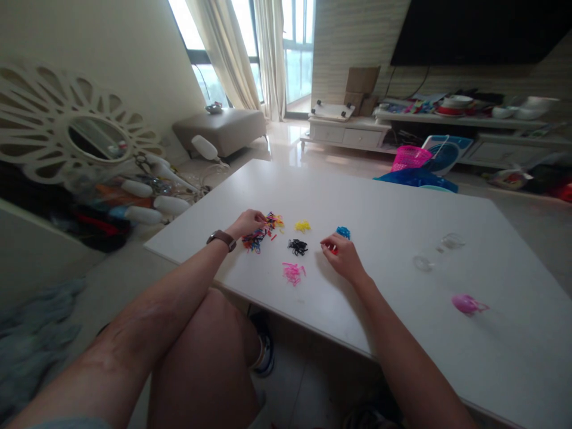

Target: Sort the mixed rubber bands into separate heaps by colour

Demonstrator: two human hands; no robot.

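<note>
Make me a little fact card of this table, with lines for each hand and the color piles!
Table: white
Left hand: at the mixed-color pile
Left wrist: brown watch
Right hand: red bits showing under it; held or not is unclear
Middle row, far to near: yellow pile, black pile, pink pile
Beyond right hand: blue pile

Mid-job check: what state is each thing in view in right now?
Left hand: at the mixed pile, grip unclear
Mixed pile: loose, colours mingled
Right hand: curled by the red pieces, grip unclear
Red pieces: partly hidden
Yellow pieces: loosely grouped
Black pieces: loosely grouped
Pink pieces: loosely grouped
Blue pieces: bunched
Screen: dark
Curtains: parted
</note>
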